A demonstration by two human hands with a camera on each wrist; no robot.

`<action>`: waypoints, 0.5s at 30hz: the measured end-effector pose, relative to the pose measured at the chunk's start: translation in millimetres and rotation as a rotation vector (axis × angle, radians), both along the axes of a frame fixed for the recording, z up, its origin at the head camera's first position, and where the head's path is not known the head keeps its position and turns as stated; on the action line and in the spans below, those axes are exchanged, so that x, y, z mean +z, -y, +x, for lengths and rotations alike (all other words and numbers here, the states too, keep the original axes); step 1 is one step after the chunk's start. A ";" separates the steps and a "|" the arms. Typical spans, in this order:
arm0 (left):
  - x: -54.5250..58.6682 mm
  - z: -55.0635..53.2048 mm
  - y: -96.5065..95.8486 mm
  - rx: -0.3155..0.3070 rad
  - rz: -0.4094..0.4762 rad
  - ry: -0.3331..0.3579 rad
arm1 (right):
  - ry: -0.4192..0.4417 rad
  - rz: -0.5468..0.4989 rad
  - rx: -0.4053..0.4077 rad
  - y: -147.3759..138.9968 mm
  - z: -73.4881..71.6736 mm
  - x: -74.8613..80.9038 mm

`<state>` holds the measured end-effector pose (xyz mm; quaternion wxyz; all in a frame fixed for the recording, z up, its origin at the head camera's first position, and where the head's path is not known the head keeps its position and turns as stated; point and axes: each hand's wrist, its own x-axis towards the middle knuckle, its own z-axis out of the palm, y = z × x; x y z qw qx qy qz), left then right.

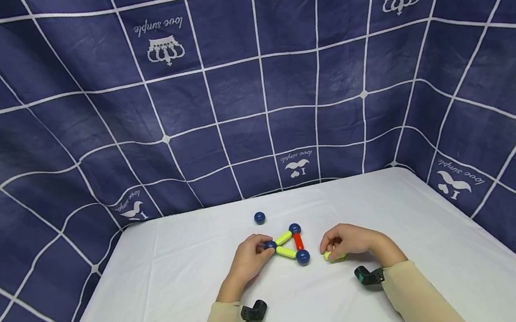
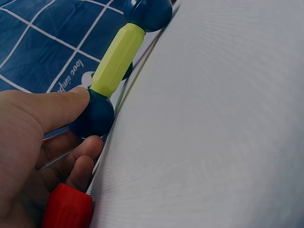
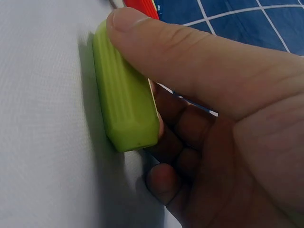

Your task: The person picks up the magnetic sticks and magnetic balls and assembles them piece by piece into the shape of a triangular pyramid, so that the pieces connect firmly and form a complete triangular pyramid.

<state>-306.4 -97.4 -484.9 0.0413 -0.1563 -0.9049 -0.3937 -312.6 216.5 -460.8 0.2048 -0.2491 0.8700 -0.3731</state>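
Note:
My left hand point(image 1: 249, 260) pinches a dark blue ball point(image 2: 92, 116) between thumb and fingers. That ball is the left corner of a flat triangle lying on the white table. Two yellow-green rods, an upper rod point(image 1: 284, 238) and a lower rod point(image 1: 286, 252), run from it to a far ball point(image 1: 294, 228) and a near ball point(image 1: 303, 257). A red rod point(image 1: 298, 241) joins those two. In the left wrist view another red rod end point(image 2: 69, 206) shows below the curled fingers. To the right, my right hand point(image 1: 353, 239) grips a loose yellow-green rod point(image 3: 123, 95) close over the cloth.
A single blue ball point(image 1: 259, 218) lies beyond the triangle, toward the back of the white table point(image 1: 182, 290). Blue checked curtain point(image 1: 239, 92) hangs behind and along both sides. Each wrist wears a black strap-mounted device, the left device point(image 1: 254, 312) and right device point(image 1: 368, 275).

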 end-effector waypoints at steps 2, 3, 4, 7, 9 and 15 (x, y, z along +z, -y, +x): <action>0.0 -0.3 -0.1 -0.001 -0.001 0.000 | -0.001 0.004 -0.008 -0.1 -0.2 0.1; -0.1 -0.6 -0.2 -0.001 -0.003 0.001 | -0.003 0.004 -0.010 -0.1 -0.3 -0.1; -0.1 -0.7 -0.4 0.003 -0.001 0.007 | -0.004 0.007 -0.015 0.0 -0.2 -0.1; 0.0 -0.9 -0.5 0.001 -0.003 0.008 | -0.007 0.009 -0.026 0.9 0.3 -0.5; 0.0 -0.6 -0.5 0.000 -0.002 0.005 | -0.007 0.014 -0.036 1.6 0.6 -0.9; -2.1 -0.9 -0.1 -0.004 -0.011 -0.014 | -0.024 0.002 -0.073 3.2 0.0 -1.0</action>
